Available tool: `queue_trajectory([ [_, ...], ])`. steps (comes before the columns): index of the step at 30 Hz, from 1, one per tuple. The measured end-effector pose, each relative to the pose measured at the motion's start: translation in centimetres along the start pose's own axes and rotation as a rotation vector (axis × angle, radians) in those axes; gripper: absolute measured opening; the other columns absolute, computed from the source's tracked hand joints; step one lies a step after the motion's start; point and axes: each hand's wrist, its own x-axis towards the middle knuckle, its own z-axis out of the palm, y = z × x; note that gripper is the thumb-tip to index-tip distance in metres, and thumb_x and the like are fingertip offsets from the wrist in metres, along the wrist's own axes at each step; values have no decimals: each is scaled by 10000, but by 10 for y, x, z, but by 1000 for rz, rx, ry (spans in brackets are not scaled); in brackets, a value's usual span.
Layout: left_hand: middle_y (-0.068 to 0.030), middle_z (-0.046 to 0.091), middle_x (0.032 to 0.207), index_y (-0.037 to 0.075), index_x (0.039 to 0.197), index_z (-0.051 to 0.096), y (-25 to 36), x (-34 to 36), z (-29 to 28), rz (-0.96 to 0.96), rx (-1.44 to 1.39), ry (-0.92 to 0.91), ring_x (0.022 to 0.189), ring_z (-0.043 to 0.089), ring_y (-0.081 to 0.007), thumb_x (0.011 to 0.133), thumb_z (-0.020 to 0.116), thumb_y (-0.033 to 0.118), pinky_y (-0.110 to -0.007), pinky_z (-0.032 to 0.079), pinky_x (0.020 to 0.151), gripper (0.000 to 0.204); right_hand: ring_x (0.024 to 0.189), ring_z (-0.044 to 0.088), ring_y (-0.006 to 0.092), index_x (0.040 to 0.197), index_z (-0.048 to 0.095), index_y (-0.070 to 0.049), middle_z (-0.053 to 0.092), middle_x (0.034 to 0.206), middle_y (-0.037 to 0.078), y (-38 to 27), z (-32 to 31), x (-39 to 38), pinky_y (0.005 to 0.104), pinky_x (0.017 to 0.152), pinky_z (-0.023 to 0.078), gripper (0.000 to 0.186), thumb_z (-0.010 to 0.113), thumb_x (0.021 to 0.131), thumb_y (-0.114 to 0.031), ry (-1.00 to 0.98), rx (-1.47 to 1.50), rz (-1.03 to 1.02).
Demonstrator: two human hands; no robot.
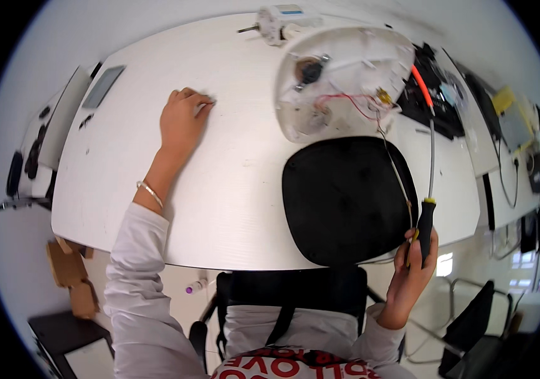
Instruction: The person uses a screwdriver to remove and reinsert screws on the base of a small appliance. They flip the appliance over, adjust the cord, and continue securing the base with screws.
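On the left part of the white table, my left hand point(183, 120) is closed, its fingertips pinched together at the tabletop. Whatever lies between them is too small and blurred to name. At the table's right front edge my right hand point(416, 265) grips a screwdriver point(426, 230) by its black and yellow handle, the long shaft pointing up and away. Beside that hand, a thin wire and a small yellow piece point(413, 243) show near the fingers; I cannot tell if they are held. A black rounded panel point(346, 202) lies flat just left of my right hand.
Beyond the panel sits a white plastic shell point(352, 50) with red wires and a round dark part inside. A motor point(277, 25) with a shaft stands at the far edge. Black items point(437, 114) crowd the right side. A grey flat slab point(104, 86) lies far left.
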Motion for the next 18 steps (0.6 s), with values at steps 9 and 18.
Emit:
queue_trajectory([
  [9,-13,618,915,76,858,670,3,-2,-1,46,23,-57,883,552,-203,825,647,91,-320,480,731,43,512,438,46,1293,400,45,576,924,113,-7,-8,0,163,442,327,503,603,888,-173,65,17,40],
  [18,-39,628,925,59,859,661,5,-2,-2,127,57,-38,898,562,-234,819,638,62,-345,476,767,46,500,435,39,1295,401,39,575,913,104,-2,-25,6,157,412,300,500,596,887,-174,125,19,46],
])
